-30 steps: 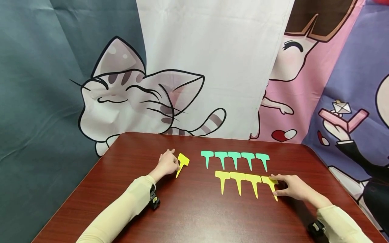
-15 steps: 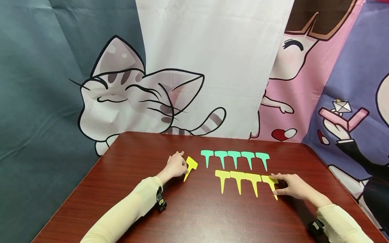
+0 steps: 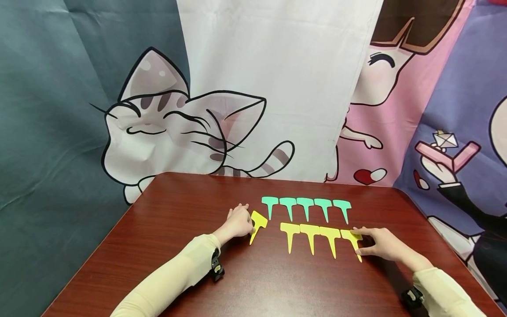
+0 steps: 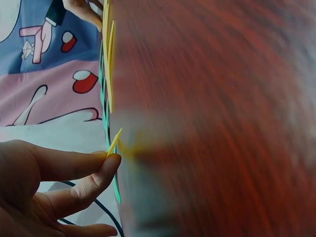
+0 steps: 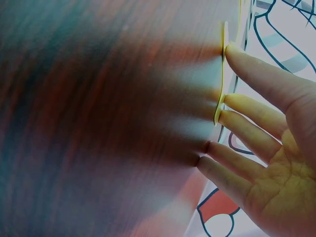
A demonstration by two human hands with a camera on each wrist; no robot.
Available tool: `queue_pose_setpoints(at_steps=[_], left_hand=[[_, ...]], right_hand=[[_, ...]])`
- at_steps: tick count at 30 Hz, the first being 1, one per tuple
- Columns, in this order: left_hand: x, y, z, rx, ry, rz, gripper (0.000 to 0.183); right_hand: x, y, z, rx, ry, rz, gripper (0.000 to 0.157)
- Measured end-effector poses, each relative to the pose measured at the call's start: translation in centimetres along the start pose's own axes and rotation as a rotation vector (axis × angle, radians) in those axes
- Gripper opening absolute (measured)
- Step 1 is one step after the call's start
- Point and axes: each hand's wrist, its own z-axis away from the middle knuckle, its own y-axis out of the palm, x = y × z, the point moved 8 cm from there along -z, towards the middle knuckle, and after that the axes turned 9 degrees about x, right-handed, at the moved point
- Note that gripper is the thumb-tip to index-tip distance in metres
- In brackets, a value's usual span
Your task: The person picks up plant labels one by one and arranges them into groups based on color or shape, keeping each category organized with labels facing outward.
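Note:
My left hand [image 3: 237,222] pinches a yellow T-shaped plant label [image 3: 259,219] between thumb and fingertip, tilted, to the left of the yellow row. The left wrist view shows this label [image 4: 115,141] close over the table, edge-on. At the row's right end, the fingertips of my right hand [image 3: 382,243] rest on another yellow plant label [image 3: 348,234], which lies on the tabletop. In the right wrist view, the thumb and fingers reach fairly straight onto that label [image 5: 221,94]. Three more yellow labels [image 3: 310,230] lie to its left, heads side by side, stems toward me.
Behind the yellow row lies a row of several teal plant labels [image 3: 305,202], also T-shaped. Everything lies on a dark red-brown table [image 3: 261,281]. A cartoon-printed cloth [image 3: 277,88] hangs behind the table's far edge.
My left hand has moved right and a little toward me with the yellow plant label, nearing the yellow row. The right hand and the labels in the rows have stayed put.

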Motion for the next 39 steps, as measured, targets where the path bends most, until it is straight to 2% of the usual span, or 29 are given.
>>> queue_pose_setpoints(at_steps=[12,18,39], left_hand=[[-1.1,1.1,0.0,0.034,-0.035,-0.018,0.025],[-1.4,1.3,-0.1,0.029,-0.051,-0.005,0.025],[-2.2,2.0,-0.3,0.036,-0.046,0.024,0.03]], right_hand=[[0.0,-0.1,0.1,-0.027,-0.006,0.035,0.064],[0.0,-0.2,0.0,-0.013,-0.01,0.011,0.063],[0.0,-0.1,-0.1,0.001,-0.002,0.01,0.065]])
